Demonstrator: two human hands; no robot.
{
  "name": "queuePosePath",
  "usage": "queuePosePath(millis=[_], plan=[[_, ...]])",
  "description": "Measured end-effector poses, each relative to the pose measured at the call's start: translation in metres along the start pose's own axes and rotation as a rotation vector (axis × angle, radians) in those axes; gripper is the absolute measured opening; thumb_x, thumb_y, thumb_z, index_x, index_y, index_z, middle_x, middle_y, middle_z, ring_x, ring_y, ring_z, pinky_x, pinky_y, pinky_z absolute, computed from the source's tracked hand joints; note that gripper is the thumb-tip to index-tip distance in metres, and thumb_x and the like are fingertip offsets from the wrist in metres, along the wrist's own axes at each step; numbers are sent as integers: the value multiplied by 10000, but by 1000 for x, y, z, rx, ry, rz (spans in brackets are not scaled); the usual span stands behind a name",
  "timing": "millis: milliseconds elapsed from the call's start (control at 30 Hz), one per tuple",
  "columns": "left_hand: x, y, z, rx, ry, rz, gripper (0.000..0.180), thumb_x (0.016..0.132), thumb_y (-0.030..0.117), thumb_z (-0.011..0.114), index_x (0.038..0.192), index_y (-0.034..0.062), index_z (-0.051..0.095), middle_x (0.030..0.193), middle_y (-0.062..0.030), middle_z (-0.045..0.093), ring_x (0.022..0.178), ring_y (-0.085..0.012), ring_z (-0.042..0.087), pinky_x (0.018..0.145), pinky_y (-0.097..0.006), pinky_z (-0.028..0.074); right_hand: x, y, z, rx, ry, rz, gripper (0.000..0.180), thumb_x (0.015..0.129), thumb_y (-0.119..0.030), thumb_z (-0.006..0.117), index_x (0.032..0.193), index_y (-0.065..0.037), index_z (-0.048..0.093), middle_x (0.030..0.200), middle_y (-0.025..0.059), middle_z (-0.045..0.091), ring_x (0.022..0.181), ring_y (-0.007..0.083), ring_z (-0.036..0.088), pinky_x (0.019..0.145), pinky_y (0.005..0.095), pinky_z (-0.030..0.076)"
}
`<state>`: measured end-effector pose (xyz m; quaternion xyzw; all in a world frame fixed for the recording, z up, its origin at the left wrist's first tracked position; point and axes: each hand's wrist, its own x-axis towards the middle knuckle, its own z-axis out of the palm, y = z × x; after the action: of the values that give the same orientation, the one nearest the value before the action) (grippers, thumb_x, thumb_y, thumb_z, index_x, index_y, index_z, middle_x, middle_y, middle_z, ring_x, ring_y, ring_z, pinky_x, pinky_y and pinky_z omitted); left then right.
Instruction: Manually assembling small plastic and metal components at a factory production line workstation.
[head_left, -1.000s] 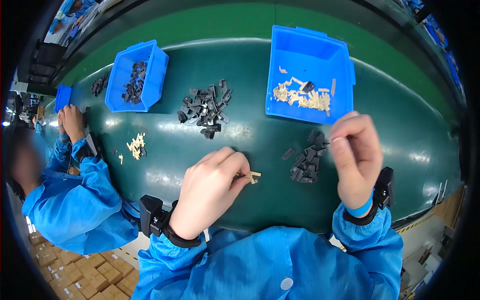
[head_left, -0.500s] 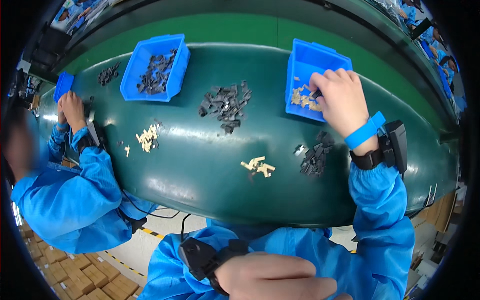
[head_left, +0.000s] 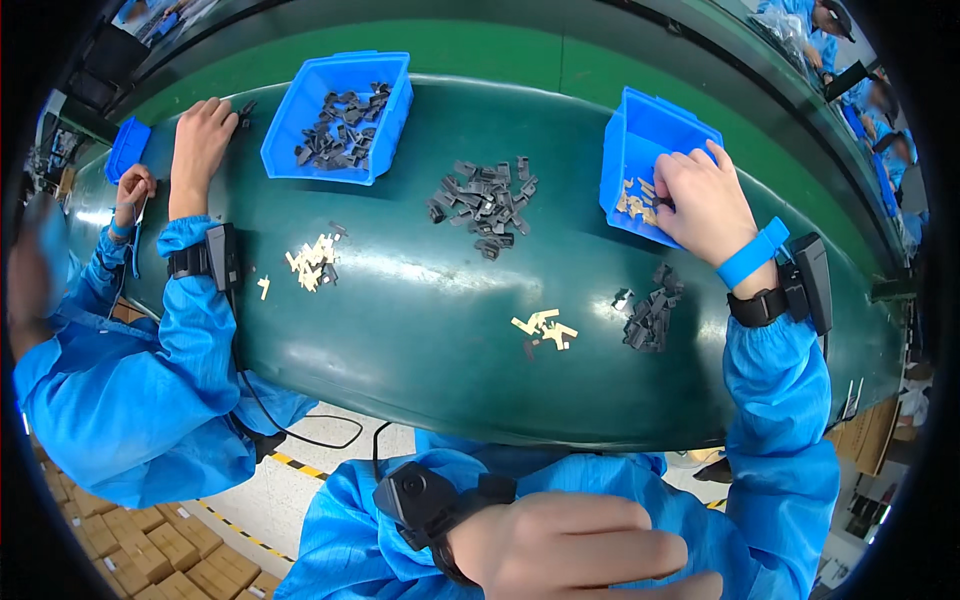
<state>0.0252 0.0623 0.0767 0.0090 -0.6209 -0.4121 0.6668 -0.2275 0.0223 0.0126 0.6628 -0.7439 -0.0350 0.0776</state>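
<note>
My right hand (head_left: 705, 198) reaches into the near edge of a blue bin (head_left: 640, 105) at the right of the table. Its fingers are bent together over small tan flat pieces (head_left: 632, 200) in the bin, and whatever they grip is hidden. Low in the view, close to the camera, is my left hand (head_left: 585, 545), with fingers stretched out and slightly apart. Its palm and thumb are hidden. Nearest below the bin on the green table are a pile of black plastic parts (head_left: 650, 318) and a small pile of cream-coloured pieces (head_left: 545, 325).
A larger heap of black plastic parts (head_left: 487, 205) lies mid-table. Another blue bin (head_left: 385, 165) holds similar parts. To the left, a co-worker's hand (head_left: 205, 135) is by more black parts, with cream pieces (head_left: 312, 262) nearby. A small blue bin (head_left: 128, 145) stands at far left.
A dark piece seen between my right fingers earlier no longer shows, the hand still at the bin. The co-worker's hand has moved away from their other hand to the black parts. The view shifted slightly.
</note>
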Motion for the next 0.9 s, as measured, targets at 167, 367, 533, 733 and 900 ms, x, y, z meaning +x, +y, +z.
queuePosePath(millis=[167,367,533,733,900], plan=[[2,-10,1,10,63,20,161,609,113,676,756,64,632,673,-49,597,462,-140,500,364,-227,316,0,18,-23,572,81,89,123,735,-10,604,835,-20,533,756,76,575,777,238,587,798,358,481],[-7,-24,-4,-49,8,-11,138,676,106,681,797,42,659,711,-69,620,500,-159,550,402,-231,382,-3,4,-42,787,230,107,125,829,4,531,942,4,583,783,46,560,751,124,524,718,271,456],[-10,-29,-12,-88,-87,-29,124,733,100,686,832,24,682,744,-86,640,531,-174,592,433,-234,437,7,-62,-53,966,230,68,101,840,-15,544,931,-2,585,769,48,540,709,145,530,662,298,455],[-2,-11,-25,-96,-310,-256,182,679,4,702,850,26,643,789,-49,575,593,-162,565,469,-259,428,33,-114,-38,792,300,-139,129,800,-43,621,917,-44,567,830,118,549,812,304,567,726,395,451],[-5,-10,-25,-52,-287,-217,185,673,1,685,848,28,634,785,-49,559,584,-168,555,466,-267,431,44,-114,-39,622,435,-223,153,807,-62,634,958,-59,608,847,105,561,854,309,551,759,404,430]])
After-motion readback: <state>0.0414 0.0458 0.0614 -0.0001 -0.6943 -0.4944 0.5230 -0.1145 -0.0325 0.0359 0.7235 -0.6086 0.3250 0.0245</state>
